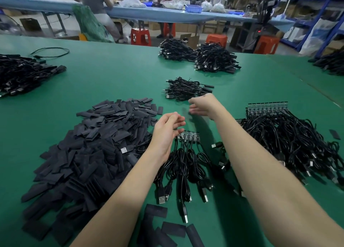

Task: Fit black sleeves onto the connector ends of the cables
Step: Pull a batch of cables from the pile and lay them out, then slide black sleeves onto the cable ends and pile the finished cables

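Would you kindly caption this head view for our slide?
Both hands hover over cables beside a black sleeve pile on a green table.

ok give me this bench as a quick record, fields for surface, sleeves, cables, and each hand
surface: green table
sleeves: big loose pile of black sleeves on the left, a few more at the near edge
cables: cables joined to a small board strip lie between the forearms; finished bundle beyond the hands
left hand: left hand over the board strip, fingers loosely curled, nothing visibly held
right hand: right hand blurred, grip unclear
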Action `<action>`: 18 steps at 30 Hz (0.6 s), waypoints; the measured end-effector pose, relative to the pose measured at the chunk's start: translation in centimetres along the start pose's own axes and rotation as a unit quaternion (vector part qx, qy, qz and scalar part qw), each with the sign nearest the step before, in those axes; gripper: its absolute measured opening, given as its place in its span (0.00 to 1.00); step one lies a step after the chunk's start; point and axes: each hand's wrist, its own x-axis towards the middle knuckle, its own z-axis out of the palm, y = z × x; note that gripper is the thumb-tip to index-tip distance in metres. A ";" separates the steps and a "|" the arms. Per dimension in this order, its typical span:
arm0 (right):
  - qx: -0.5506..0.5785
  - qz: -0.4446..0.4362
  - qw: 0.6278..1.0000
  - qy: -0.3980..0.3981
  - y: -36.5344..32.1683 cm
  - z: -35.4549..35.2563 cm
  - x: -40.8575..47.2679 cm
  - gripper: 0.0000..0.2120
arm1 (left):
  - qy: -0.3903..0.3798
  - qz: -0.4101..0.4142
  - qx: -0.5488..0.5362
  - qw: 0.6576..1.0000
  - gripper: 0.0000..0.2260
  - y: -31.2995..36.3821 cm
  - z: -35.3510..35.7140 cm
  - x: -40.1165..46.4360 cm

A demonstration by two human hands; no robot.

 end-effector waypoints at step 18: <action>-0.423 -0.058 0.899 -0.095 3.2 -2.8 -8.9 0.12 | -0.044 0.106 0.221 0.969 0.06 0.5 0.2 0.2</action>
